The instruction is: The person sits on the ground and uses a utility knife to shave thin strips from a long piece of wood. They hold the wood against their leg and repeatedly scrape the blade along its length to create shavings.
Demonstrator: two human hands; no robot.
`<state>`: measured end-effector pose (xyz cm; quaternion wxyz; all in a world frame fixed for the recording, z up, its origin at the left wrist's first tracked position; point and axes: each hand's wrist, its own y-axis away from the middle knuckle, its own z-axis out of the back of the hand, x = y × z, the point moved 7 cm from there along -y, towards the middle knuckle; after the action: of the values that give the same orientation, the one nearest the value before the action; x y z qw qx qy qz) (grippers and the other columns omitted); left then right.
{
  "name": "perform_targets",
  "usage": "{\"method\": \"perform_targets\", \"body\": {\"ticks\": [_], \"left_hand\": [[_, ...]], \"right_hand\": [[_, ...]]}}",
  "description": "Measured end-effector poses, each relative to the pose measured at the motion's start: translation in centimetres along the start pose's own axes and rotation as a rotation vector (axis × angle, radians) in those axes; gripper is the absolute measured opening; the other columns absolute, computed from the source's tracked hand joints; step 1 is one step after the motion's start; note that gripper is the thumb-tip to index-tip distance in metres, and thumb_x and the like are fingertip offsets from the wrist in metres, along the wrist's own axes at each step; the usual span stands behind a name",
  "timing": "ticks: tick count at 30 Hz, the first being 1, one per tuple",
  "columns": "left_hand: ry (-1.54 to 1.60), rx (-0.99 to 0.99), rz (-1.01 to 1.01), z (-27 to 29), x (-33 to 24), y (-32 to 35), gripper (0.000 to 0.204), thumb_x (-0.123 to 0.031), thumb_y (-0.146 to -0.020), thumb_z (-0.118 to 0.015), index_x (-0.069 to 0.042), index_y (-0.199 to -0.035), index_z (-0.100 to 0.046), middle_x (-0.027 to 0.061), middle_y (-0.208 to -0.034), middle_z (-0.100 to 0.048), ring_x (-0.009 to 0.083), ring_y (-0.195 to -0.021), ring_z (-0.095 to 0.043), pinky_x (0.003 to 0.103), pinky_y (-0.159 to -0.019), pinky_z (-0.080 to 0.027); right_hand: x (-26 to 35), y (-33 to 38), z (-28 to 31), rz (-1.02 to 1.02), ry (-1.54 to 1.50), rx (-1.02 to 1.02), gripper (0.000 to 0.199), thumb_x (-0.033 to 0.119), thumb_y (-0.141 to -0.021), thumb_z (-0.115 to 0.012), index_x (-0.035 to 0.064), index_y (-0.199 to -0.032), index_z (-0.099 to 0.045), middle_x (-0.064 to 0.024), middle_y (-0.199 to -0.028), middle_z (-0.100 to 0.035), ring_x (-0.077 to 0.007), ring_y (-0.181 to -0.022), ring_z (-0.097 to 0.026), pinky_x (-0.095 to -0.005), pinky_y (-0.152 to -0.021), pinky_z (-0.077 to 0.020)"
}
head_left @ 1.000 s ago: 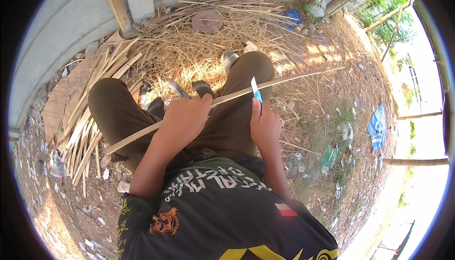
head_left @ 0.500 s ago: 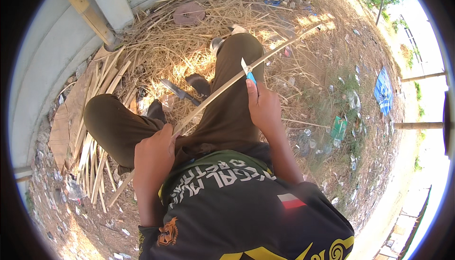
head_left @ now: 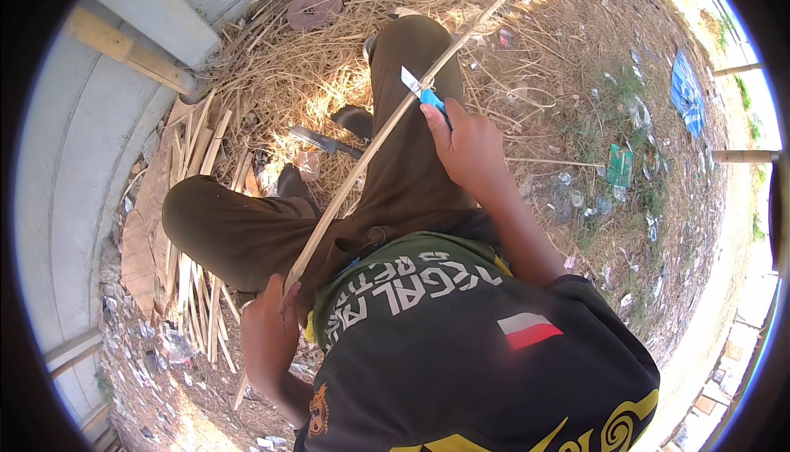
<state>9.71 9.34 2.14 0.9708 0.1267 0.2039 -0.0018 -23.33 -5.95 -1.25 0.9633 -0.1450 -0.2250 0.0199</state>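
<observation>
1. The ground [head_left: 683, 230] is the biggest thing in view, brown and littered, with dry straw thickest toward the top.
2. A grey wall [head_left: 74, 172] curves along the left side.
3. The person's dark shirt [head_left: 494, 361] fills the lower middle, with a red-and-white patch on it.
4. Brown trousers [head_left: 403, 180] cover the bent legs, the knees spread apart.
5. A pile of strips [head_left: 200, 312] lies on the ground beside the left leg, next to flattened brown cardboard [head_left: 140, 263].
6. The long pale strip [head_left: 385, 133] slants from lower left to upper right, passing over the right thigh, its far end beyond the right knee.
7. A blue plastic sheet [head_left: 687, 94] lies crumpled at the right.
8. The left hand [head_left: 270, 324] has its fingers closed around the strip near the lower end, which sticks out below.
9. The right hand [head_left: 467, 146] has its fingers wrapped round the blue-handled cutter [head_left: 430, 102], thumb along the handle.
10. A dark knife [head_left: 313, 137] lies between the legs.
11. The cutter's bare blade [head_left: 410, 81] meets the strip near the right knee; how deep it bites cannot be told.
</observation>
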Motion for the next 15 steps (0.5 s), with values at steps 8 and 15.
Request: {"method": "perform_targets", "body": {"ticks": [8, 15], "left_hand": [[0.068, 0.074, 0.135, 1.6, 4.0, 3.6, 0.04, -0.041, -0.111, -0.053, -0.004, -0.101, -0.062, 0.0211, -0.063, -0.053, 0.0421, -0.058, -0.055, 0.047, -0.054, -0.039], [0.217, 0.224, 0.192, 1.8, 7.4, 4.8, 0.037, -0.032, -0.112, -0.052, 0.0, -0.1, -0.064, 0.0108, -0.062, -0.055, 0.02, -0.054, -0.053, 0.037, -0.053, -0.041]], "right_hand": [[-0.4, 0.0, -0.1, -0.075, -0.027, -0.005, 0.049, 0.05, -0.109, -0.055, 0.0057, -0.088, -0.061, -0.0201, -0.062, -0.061, -0.0454, -0.059, -0.063, -0.0528, -0.053, -0.0468], [-0.1, 0.0, 0.0, 0.015, 0.059, -0.127, 0.05, 0.053, -0.106, -0.059, 0.0085, -0.083, -0.061, -0.0156, -0.057, -0.062, -0.0387, -0.053, -0.066, -0.0495, -0.046, -0.0496]]}}
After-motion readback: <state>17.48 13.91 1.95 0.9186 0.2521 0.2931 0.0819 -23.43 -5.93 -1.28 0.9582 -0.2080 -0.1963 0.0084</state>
